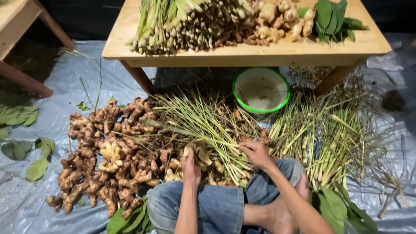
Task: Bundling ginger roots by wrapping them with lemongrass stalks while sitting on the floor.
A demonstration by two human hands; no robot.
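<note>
Gripped in the left hand (190, 167) over the floor pile is a knobbly ginger piece (200, 152), probably hard, light but snappable at the lobes, so best held by the thick body, while lemongrass stalks (208, 125) are touched by the loosely curled right hand (256, 152).
</note>
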